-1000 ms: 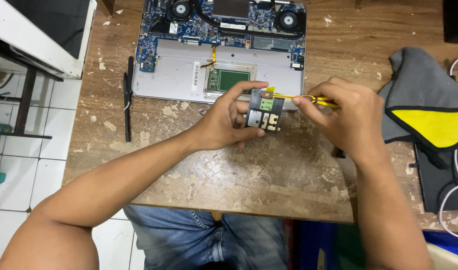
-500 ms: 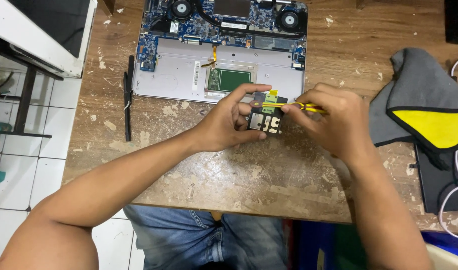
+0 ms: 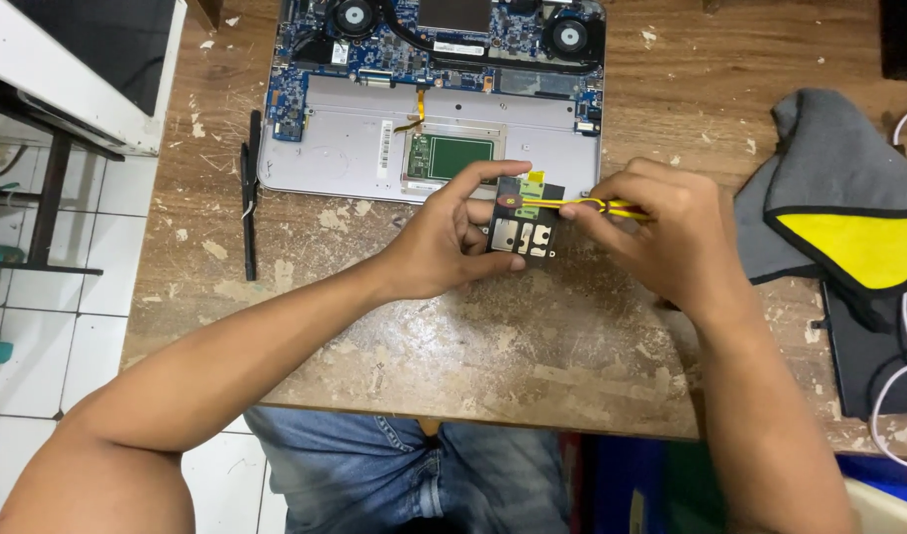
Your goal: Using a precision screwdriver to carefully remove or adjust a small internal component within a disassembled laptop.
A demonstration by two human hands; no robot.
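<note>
Nearest the body, 2 bare forearms reach over the worn wooden table (image 3: 453, 346). The left hand (image 3: 449, 237) is closed around a small black circuit board (image 3: 522, 227), thumb under its lower edge and forefinger curled over the top, holding it just above the tabletop in front of the laptop. The right hand (image 3: 671, 237) pinches a thin yellow tool (image 3: 597, 206) between thumb and fingertips, its tip laid across the board's upper part.

The board looks light, stiff and thin — probably fragile at its metal shields and the green and yellow patches near the top, so the bare edges seem the safest place to take hold, as the left hand does now. The tool looks slender and light, easy to slip.

Beyond the hands lies an opened laptop (image 3: 355, 148) — 2 fans and a blue mainboard exposed. A black strip (image 3: 250, 198) lies to its left, a grey and yellow cloth (image 3: 849, 198) to the right.
</note>
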